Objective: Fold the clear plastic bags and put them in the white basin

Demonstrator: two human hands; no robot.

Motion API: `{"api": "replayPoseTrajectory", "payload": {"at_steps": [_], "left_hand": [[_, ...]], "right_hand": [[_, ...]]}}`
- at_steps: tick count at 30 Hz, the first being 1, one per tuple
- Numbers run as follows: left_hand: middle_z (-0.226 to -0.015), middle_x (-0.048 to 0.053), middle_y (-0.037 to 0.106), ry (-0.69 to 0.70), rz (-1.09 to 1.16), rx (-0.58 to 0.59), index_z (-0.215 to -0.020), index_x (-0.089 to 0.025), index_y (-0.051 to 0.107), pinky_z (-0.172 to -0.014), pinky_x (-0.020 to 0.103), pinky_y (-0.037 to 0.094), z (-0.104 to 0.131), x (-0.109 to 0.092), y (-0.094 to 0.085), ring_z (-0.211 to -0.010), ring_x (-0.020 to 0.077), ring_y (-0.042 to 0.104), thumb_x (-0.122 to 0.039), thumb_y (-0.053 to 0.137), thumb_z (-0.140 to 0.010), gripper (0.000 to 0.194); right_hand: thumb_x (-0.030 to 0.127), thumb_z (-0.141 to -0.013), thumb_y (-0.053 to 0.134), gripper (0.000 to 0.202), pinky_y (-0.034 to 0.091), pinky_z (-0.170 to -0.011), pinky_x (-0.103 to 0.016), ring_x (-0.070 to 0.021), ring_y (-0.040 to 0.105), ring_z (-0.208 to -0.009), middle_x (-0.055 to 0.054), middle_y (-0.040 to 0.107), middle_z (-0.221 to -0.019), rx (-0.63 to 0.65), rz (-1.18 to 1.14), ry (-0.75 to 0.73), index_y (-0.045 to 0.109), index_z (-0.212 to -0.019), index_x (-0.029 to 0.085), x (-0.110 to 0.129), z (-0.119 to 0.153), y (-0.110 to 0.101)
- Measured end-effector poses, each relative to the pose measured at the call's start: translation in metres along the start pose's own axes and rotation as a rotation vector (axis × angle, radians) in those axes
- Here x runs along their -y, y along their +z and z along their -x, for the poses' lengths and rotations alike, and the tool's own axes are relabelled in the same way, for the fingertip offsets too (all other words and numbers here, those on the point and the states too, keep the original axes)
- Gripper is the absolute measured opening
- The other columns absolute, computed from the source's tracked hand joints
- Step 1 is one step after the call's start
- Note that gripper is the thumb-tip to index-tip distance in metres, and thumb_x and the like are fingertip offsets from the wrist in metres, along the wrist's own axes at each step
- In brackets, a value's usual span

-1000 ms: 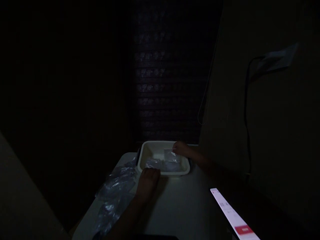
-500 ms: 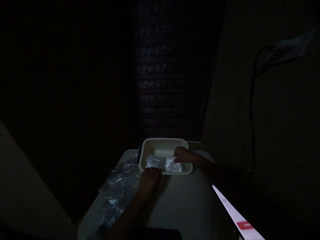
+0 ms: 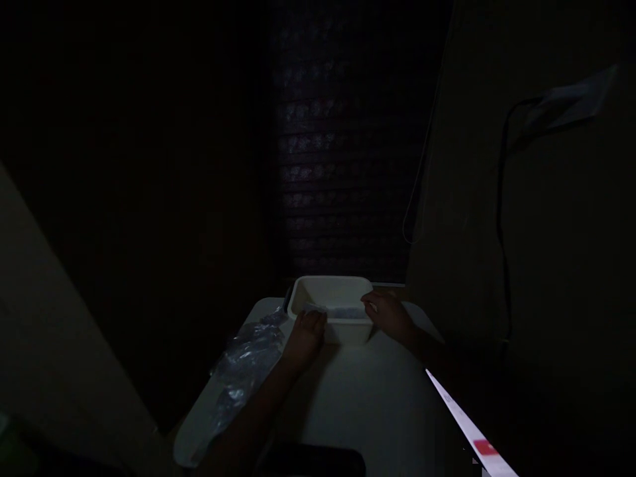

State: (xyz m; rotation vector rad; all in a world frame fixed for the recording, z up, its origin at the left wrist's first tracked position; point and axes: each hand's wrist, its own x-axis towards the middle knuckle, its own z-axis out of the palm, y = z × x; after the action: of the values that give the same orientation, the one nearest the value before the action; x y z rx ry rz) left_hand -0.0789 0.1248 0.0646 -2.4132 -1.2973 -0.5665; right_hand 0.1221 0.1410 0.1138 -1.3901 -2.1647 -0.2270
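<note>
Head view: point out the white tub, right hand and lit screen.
White tub [image 3: 348,334]: head view, outside of its near wall.
Right hand [image 3: 391,315]: head view, back of the hand.
Lit screen [image 3: 462,419]: head view, middle of its pale strip.

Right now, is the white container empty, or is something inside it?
Not empty: translucent plastic shows inside the white container. Its near wall hides how much there is.

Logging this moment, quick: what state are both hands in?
Left hand: curled over the near rim of the white tub; grip unclear.
Right hand: bent at the tub's right side; grip unclear.
</note>
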Motion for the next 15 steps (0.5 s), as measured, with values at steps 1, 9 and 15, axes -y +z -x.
{"api": "replayPoseTrajectory", "payload": {"at_steps": [1,9,15], "left_hand": [[-0.105,0.009,0.043,-0.009,-0.008,0.018,-0.108,-0.013,0.034,-0.087,0.037,0.017,-0.003,0.000,-0.001,-0.101,0.0174,0.032,-0.014,0.034,-0.069,0.038],[-0.119,0.012,0.027,-0.222,-0.117,-0.035,-0.115,-0.010,0.022,-0.086,0.041,0.014,0.015,0.000,-0.018,-0.109,0.0201,0.019,-0.018,0.032,-0.070,0.048],[-0.104,0.010,0.045,-0.387,-0.128,0.059,-0.099,-0.014,0.043,-0.080,0.037,0.024,0.084,0.007,-0.034,-0.097,0.0201,0.036,-0.018,0.032,-0.070,0.031]], "right_hand": [[0.017,-0.068,0.035,0.022,0.027,-0.074,-0.025,-0.0127,0.048,-0.078,-0.002,0.058,-0.080,-0.015,-0.006,0.009,0.055,-0.076,0.018,0.001,0.006,-0.001],[0.015,-0.066,0.035,0.022,0.030,-0.069,-0.023,-0.0118,0.050,-0.073,-0.002,0.058,-0.078,-0.011,-0.072,0.112,0.055,-0.077,0.018,0.019,0.057,0.008],[0.020,-0.067,0.036,0.026,0.033,-0.063,-0.020,-0.0116,0.051,-0.076,-0.001,0.058,-0.085,0.129,-0.106,0.291,0.052,-0.088,0.022,0.028,0.098,0.014]]}}
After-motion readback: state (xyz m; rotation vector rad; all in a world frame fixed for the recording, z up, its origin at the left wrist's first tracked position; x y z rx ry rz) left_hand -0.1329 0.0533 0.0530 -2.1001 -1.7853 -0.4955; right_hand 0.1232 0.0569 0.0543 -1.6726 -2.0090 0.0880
